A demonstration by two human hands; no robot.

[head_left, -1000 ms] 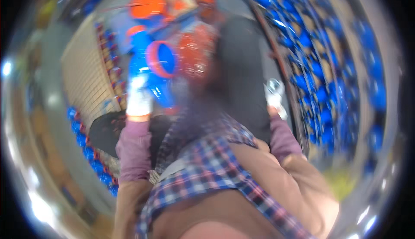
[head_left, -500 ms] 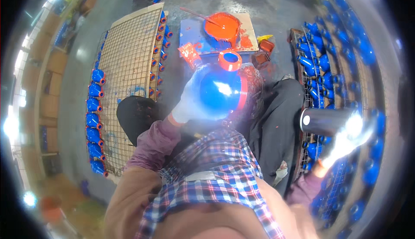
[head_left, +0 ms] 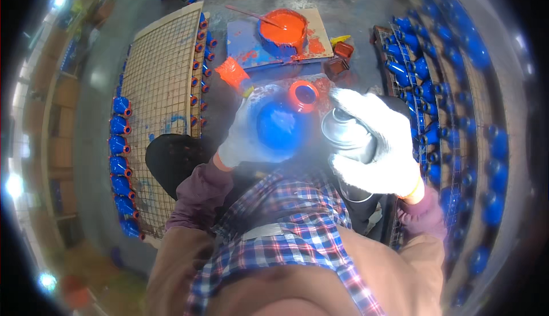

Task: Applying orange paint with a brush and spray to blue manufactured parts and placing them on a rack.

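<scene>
My left hand, in a white glove, is closed on a blue rounded fitting with a ring-shaped orange-red opening at its far side. Bright glare washes out part of its surface. Beside the left fingers a paintbrush sticks out, its bristles coated orange; whether this hand grips it too, I cannot tell. Just right of the fitting my right hand, also gloved, is wrapped round a spray can whose silver top faces up. The can is apart from the fitting.
Ahead, a bucket of orange paint with a stick in it rests on a stained board. Small reddish-brown containers sit beside it. A wire-mesh rack edged with blue fittings stands left; more racked blue fittings stand right.
My right hand has brought the spray can in from the far right to beside the fitting, turning its top upward. The left hand still holds the fitting, slightly further left and turned.
</scene>
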